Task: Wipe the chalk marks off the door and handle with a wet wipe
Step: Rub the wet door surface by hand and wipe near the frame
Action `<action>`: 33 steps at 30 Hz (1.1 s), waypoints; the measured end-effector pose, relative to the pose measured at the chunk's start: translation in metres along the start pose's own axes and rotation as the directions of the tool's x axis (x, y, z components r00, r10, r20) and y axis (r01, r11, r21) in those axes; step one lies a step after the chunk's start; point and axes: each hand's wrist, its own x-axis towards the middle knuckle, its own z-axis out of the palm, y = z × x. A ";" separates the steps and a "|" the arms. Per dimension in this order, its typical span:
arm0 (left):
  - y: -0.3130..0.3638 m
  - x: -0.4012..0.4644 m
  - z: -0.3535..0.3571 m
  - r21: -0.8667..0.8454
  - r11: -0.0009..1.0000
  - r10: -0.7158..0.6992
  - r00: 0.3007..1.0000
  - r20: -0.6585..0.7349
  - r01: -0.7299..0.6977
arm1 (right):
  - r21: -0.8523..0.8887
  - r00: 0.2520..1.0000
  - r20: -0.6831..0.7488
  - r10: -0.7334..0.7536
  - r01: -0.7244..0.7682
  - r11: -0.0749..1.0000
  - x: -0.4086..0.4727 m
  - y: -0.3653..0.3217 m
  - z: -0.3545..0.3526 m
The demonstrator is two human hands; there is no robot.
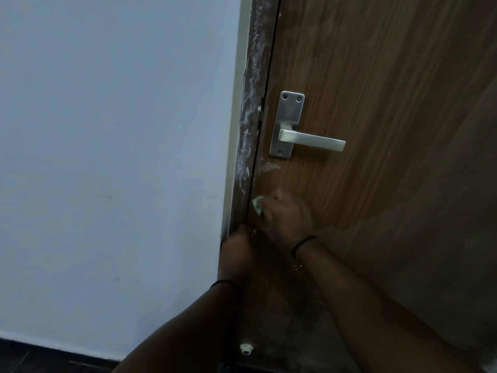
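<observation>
Both hands work low on the brown wood-grain door [376, 103]: the right hand [289, 214] presses a small pale wet wipe [257, 204] beneath the silver lever handle [309, 140], while the left hand [238, 249], grip unclear, seemingly steadies against the chalk-streaked dark frame [251, 103].

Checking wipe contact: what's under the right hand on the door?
A pale wet wipe sticks out left of the right hand, held flat on the door. The rest of the wipe and any chalk beneath are covered by the hand.

1 door [376, 103], 1 handle [312, 140], 2 hands [289, 214]
</observation>
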 end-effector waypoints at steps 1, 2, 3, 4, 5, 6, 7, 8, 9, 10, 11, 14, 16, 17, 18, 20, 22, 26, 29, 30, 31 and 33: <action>-0.002 -0.002 0.000 0.007 1.000 -0.029 0.999 0.018 0.029 | -0.010 0.999 0.034 0.015 -0.015 1.000 -0.013 0.005 0.003; -0.004 -0.003 0.000 0.011 0.997 -0.078 0.996 0.044 0.078 | -0.008 0.997 0.056 0.046 -0.045 0.999 -0.026 0.013 0.004; -0.004 -0.004 0.000 -0.008 0.992 -0.128 0.990 0.065 0.129 | -0.001 0.995 0.054 0.082 -0.082 0.997 -0.036 0.021 0.003; -0.005 -0.004 0.000 -0.036 0.987 -0.151 0.986 0.078 0.154 | 0.010 0.992 0.031 0.120 -0.120 0.993 -0.041 0.028 0.000; -0.004 -0.004 0.000 -0.051 0.990 -0.129 0.989 0.073 0.133 | 0.020 0.988 -0.013 0.156 -0.156 0.988 -0.040 0.033 -0.002; -0.001 -0.003 0.001 -0.037 0.996 -0.081 0.995 0.060 0.083 | 0.033 0.981 -0.063 0.185 -0.183 0.983 -0.036 0.037 -0.004; 0.002 -0.003 0.000 -0.013 0.999 -0.040 0.998 0.050 0.041 | 0.040 0.976 -0.099 0.194 -0.191 0.981 -0.029 0.036 -0.005; 0.004 -0.003 0.000 0.004 1.000 -0.019 0.999 0.042 0.019 | 0.034 0.978 -0.098 0.184 -0.181 0.983 -0.021 0.032 -0.004; 0.004 -0.002 0.002 0.014 1.000 -0.017 0.999 0.041 0.016 | 0.020 0.985 -0.067 0.157 -0.156 0.988 -0.015 0.027 0.000; 0.003 -0.002 0.004 0.019 1.000 -0.025 0.999 0.045 0.024 | 0.004 0.992 -0.026 0.123 -0.123 0.992 -0.013 0.021 0.005; 0.002 -0.002 0.006 0.018 0.999 -0.033 0.998 0.055 0.032 | -0.005 0.997 0.004 0.083 -0.083 0.997 -0.015 0.016 0.011; -0.004 -0.004 0.009 0.017 0.999 -0.028 0.998 0.060 0.027 | -0.018 0.999 0.045 0.019 -0.019 1.000 -0.042 0.016 0.025; -0.005 -0.004 0.008 0.016 0.999 -0.045 0.998 0.053 0.044 | -0.025 0.996 0.066 0.053 -0.052 0.998 -0.066 0.029 0.025; -0.004 -0.003 0.008 0.009 0.999 -0.050 0.997 0.057 0.050 | -0.032 0.994 0.071 0.088 -0.086 0.996 -0.076 0.040 0.023; -0.003 -0.003 0.008 0.003 0.999 -0.051 0.996 0.068 0.051 | -0.033 0.989 0.068 0.132 -0.130 0.991 -0.084 0.051 0.018; 0.003 -0.003 0.010 -0.026 0.999 -0.039 0.995 0.090 0.041 | -0.025 0.973 0.021 0.230 -0.229 0.973 -0.093 0.071 0.005; 0.015 -0.002 0.013 -0.088 0.996 -0.020 0.996 0.092 0.028 | -0.005 0.941 -0.080 0.329 -0.331 0.944 -0.090 0.084 -0.006; 0.035 -0.003 0.018 -0.109 0.994 0.019 0.995 0.100 -0.008 | -0.001 0.884 -0.133 0.449 -0.453 0.892 -0.089 0.082 -0.011; 0.037 -0.006 0.017 -0.119 0.993 0.021 0.993 0.120 -0.007 | 0.046 0.842 -0.070 0.535 -0.533 0.845 -0.100 0.081 -0.010; 0.037 -0.006 0.017 -0.107 0.994 0.029 0.992 0.120 -0.016 | 0.099 0.815 -0.072 0.575 -0.568 0.817 -0.103 0.083 -0.011; 0.037 -0.006 0.016 -0.096 0.995 0.035 0.993 0.117 -0.024 | 0.166 0.777 -0.080 0.625 -0.608 0.777 -0.104 0.085 -0.013; 0.036 -0.004 0.013 -0.072 0.997 0.041 0.994 0.105 -0.034 | 0.254 0.701 -0.101 0.706 -0.668 0.700 -0.098 0.087 -0.016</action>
